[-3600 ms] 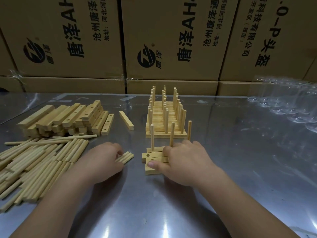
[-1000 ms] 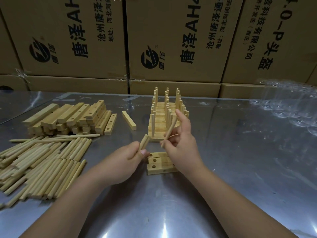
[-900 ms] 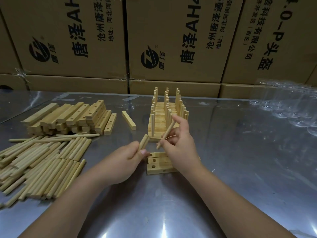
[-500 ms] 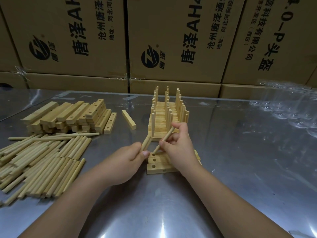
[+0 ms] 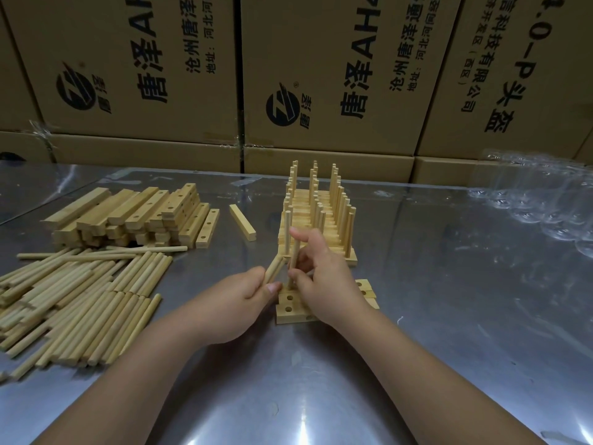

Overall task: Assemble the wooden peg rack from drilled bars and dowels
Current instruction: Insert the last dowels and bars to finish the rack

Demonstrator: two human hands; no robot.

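1. My right grip (image 5: pixel 324 277) is clamping an upright dowel (image 5: pixel 294 255) between thumb and fingertips, low on its length.
2. The dowel's lower end is meeting the left end of the drilled bars (image 5: pixel 288 303), which are lying side by side on the desk (image 5: pixel 449 316), partly under that grip. I cannot tell whether the end is sitting in a hole.
3. My left grip (image 5: pixel 234 303) is curling tight around a few spare dowels (image 5: pixel 274 269). They are tilting up toward the far right, just beside the upright one.
4. The finished racks (image 5: pixel 321 216) are standing just beyond both grips, pegs up.
5. Loose dowels (image 5: pixel 80 300) are lying to the near left, with a bar stack (image 5: pixel 134 216) beyond them.
6. A single bar (image 5: pixel 243 222) is lying between that stack and the racks.
7. Cardboard boxes (image 5: pixel 321 75) are lining the far edge.
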